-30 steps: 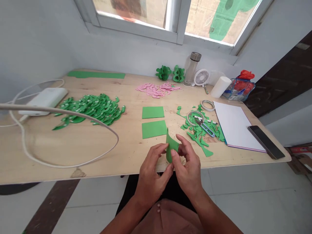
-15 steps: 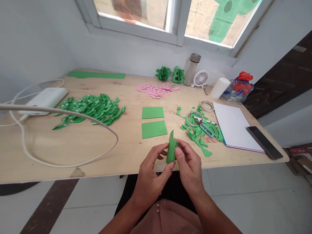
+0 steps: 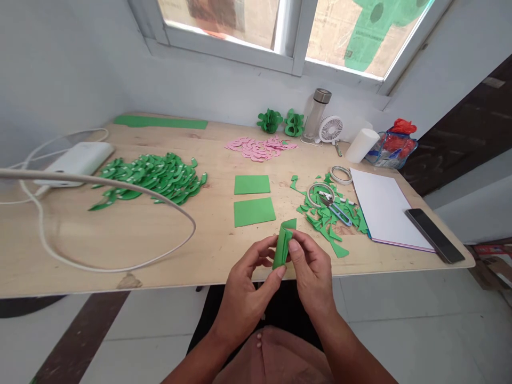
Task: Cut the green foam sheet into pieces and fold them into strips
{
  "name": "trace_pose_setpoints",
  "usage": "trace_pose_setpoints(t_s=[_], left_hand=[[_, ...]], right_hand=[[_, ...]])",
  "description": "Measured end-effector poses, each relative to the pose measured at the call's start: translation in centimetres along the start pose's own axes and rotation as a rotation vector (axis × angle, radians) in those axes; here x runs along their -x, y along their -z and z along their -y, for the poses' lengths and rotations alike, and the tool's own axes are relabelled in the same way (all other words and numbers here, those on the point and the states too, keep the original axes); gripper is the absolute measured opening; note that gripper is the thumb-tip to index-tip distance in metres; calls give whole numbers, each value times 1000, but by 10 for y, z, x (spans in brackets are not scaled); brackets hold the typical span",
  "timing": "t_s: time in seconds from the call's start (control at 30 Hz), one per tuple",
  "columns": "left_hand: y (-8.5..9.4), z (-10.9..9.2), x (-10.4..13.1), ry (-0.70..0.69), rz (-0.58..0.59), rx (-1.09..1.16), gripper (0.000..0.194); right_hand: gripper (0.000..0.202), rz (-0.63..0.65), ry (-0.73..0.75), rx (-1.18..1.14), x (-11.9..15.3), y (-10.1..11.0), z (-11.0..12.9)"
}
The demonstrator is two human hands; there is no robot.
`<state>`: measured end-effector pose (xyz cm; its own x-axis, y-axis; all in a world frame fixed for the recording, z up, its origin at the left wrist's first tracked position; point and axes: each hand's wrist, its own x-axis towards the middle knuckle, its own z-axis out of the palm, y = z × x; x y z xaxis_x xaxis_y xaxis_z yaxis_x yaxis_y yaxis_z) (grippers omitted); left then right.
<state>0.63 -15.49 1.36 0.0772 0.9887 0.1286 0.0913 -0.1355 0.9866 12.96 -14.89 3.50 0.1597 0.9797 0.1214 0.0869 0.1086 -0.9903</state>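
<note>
We look forward, down from wearer's head; left hand (image 3: pixel 246 285), right hand (image 3: pixel 314 266) near, lower centre; window (image 3: pixel 302 37) farther, top.

On the bench (image 3: pixel 216 250), the nearer card (image 3: pixel 255 212) has the farther card (image 3: pixel 252 184) just behind it and the loose cutouts (image 3: pixel 254 149) beyond that, while the folded paper (image 3: pixel 282 248), between the left fingers (image 3: pixel 261 248) and right fingers (image 3: pixel 307 244), is before it to the right. Left of the nearer card lies the heap of strips (image 3: pixel 154 178); right of it lie the scraps (image 3: pixel 316 218) with the snips (image 3: pixel 338 212) on them, then, farther right, the sheets (image 3: pixel 378 205) and the phone (image 3: pixel 434 234).
</note>
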Motion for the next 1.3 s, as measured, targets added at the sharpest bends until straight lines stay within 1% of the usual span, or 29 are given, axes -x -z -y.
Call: trace_pose_setpoints(t_s=[0.2, 0.27, 0.37, 0.5, 0.6, 0.67, 0.8, 0.93, 1.07, 1.2, 1.27, 1.3], left_hand=[[1, -4, 0, 58, 30, 90, 41], [2, -7, -1, 86, 15, 102, 38], [7, -9, -4, 133, -69, 83, 31], [21, -5, -10, 223, -205, 60, 27], [34, 0, -13, 281, -254, 55, 27], [42, 3, -13, 309, -262, 67, 28], [55, 9, -11, 384, -221, 50, 33], [63, 11, -10, 429, -161, 11, 36], [68, 10, -9, 444, -45, -68, 37], [71, 10, -10, 480, 50, -117, 35], [72, 12, -10, 456, 74, -169, 33], [71, 14, -9, 421, 75, -222, 31]], right_hand=[[25, -3, 62, 122, -1, 0, -1], [25, 8, 77, 153, 0, 0, -1], [26, 35, 77, 168, 1, 3, -1], [27, 32, 51, 190, -1, 15, -1], [27, -3, -4, 206, -6, 26, -2], [28, -27, -36, 208, -10, 32, -2], [29, -81, -35, 277, -19, 40, 0], [24, -109, 35, 431, -25, 48, 3], [22, -66, 92, 547, -30, 55, 4], [22, -6, 77, 587, -34, 62, 2], [21, 14, 72, 607, -34, 63, 1], [21, 23, 71, 620, -35, 63, 1]])
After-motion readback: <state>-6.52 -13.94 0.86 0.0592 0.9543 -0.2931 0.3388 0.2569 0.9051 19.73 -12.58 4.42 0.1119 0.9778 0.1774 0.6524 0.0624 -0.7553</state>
